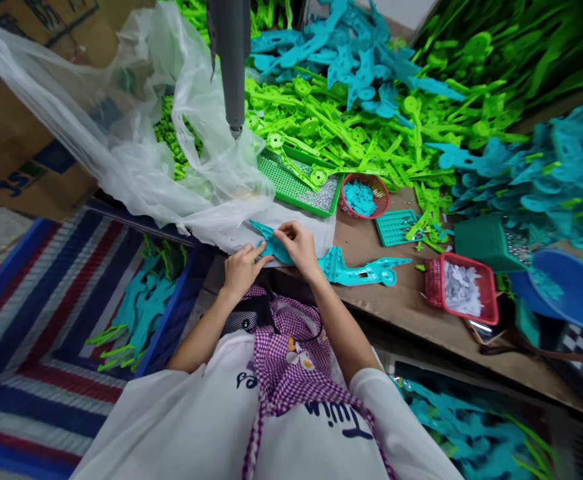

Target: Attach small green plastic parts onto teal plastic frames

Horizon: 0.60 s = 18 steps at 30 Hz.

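A turquoise plastic piece [277, 248] with a pointed end lies on white sheeting at the table's front edge, between my hands. My left hand [244, 268] grips its near left edge, thumb and fingers closed on it. From above, my right hand [297, 245] pinches at the same piece with fingertips together; anything small between them is hidden. Beside my right wrist another turquoise piece [366, 272] lies flat on the brown tabletop. A grey tool [234, 73] hangs tip down above the table, beyond my hands.
Behind are a clear plastic bag [186, 167], a green tray [301, 183], a heap of green parts [341, 127] and turquoise parts [356, 53]. Rightward stand red baskets [366, 195] [464, 288] and a blue bowl [571, 287]. A striped lined crate [61, 313] is at left.
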Each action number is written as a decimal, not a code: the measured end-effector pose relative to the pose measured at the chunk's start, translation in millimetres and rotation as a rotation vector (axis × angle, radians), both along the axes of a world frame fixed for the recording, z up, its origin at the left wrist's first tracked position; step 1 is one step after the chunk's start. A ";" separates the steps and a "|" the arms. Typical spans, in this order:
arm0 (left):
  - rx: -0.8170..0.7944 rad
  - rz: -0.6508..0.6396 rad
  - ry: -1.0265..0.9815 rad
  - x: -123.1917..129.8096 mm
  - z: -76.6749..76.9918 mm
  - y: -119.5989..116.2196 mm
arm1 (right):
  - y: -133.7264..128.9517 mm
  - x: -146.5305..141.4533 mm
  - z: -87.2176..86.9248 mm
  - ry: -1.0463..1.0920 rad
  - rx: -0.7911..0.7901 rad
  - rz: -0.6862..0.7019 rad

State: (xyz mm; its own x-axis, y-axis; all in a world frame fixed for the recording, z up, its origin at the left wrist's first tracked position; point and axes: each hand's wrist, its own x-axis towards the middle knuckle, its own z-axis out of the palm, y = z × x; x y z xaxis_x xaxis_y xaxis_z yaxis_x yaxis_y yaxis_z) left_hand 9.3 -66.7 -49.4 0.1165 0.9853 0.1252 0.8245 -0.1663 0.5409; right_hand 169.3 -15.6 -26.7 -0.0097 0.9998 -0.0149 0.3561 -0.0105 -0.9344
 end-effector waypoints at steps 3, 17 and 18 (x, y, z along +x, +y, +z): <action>-0.024 0.003 0.042 -0.9 2.0 -1.6 | 4.8 -0.3 0.2 -0.107 0.006 0.016; -0.034 -0.016 -0.045 -3.2 0.9 3.1 | 15.0 5.6 -6.2 0.155 -0.115 0.076; -0.033 -0.019 -0.050 -3.3 0.9 3.5 | 15.4 5.9 -6.1 0.176 -0.126 0.073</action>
